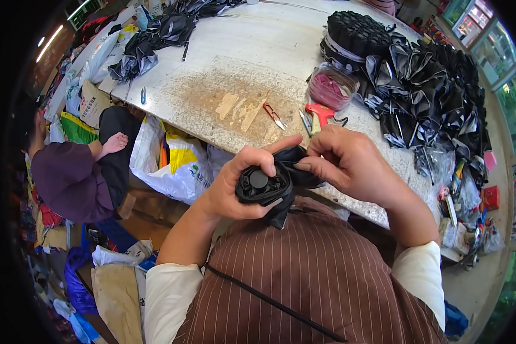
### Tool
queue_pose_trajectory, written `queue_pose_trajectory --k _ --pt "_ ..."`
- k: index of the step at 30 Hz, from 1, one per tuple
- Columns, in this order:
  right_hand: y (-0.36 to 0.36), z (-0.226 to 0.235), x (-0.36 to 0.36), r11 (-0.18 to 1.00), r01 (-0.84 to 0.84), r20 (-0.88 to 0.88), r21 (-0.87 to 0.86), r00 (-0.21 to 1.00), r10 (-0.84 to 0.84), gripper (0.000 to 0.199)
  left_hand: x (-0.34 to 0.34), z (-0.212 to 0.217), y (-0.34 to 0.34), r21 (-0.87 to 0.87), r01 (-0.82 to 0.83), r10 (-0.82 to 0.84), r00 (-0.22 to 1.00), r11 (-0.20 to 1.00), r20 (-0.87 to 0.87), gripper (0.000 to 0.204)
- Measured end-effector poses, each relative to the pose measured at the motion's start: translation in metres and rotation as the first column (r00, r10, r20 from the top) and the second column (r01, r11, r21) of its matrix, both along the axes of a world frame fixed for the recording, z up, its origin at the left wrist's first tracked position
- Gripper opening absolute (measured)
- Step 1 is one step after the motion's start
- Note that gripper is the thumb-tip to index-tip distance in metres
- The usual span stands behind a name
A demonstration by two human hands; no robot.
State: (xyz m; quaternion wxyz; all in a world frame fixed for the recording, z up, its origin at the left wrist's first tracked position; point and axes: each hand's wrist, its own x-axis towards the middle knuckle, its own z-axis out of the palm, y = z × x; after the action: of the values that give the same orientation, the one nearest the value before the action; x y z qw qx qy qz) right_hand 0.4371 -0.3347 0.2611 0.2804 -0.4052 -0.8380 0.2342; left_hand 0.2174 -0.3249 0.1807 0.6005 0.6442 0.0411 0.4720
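Note:
A folded black umbrella (264,198) is in front of my chest, its round end facing up at me. My left hand (219,192) is wrapped round its bundled cloth, thumb along the top. On its right side, my right hand (355,163) pinches a loose black fold (300,160) between thumb and fingers. Just past my hands on the table lie red-handled thread snips (275,116), a red and cream glue gun (320,116) and a blue-handled tool (305,122).
The worn white table (241,40) carries a big heap of black umbrellas (436,92) at right and a clear bag of maroon items (331,87). More black umbrellas (166,37) lie far left, near blue snips (143,96). A person in purple (71,178) sits at left beside white sacks (169,163).

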Motion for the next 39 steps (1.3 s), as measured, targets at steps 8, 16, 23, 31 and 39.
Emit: queue_pose_trajectory --k 8,16,23,31,39 --pt "0.002 0.070 0.021 0.977 -0.170 -0.517 -0.126 0.852 0.082 0.018 -0.006 -0.012 0.009 -0.126 -0.075 0.065 0.995 0.989 -0.082 0.046" --pt "-0.007 -0.043 0.000 0.993 -0.030 0.222 0.112 0.975 0.005 0.015 -0.019 0.018 0.008 -0.028 -0.354 0.353 0.935 0.935 -0.043 0.038" --pt "0.007 -0.072 0.029 0.975 -0.105 0.347 -0.195 0.923 0.168 0.027 -0.027 0.039 0.013 0.011 -0.343 0.343 0.939 0.939 -0.025 0.040" --pt "0.033 0.007 -0.009 0.920 -0.070 -0.123 -0.386 0.992 0.024 0.096 0.039 0.120 0.026 0.596 -0.458 0.422 0.882 0.659 0.212 0.050" --pt "0.053 -0.064 -0.022 0.353 -0.916 -0.963 -0.190 0.244 0.113 0.077 0.051 0.129 0.026 0.544 -0.294 0.225 0.956 0.786 0.191 0.063"
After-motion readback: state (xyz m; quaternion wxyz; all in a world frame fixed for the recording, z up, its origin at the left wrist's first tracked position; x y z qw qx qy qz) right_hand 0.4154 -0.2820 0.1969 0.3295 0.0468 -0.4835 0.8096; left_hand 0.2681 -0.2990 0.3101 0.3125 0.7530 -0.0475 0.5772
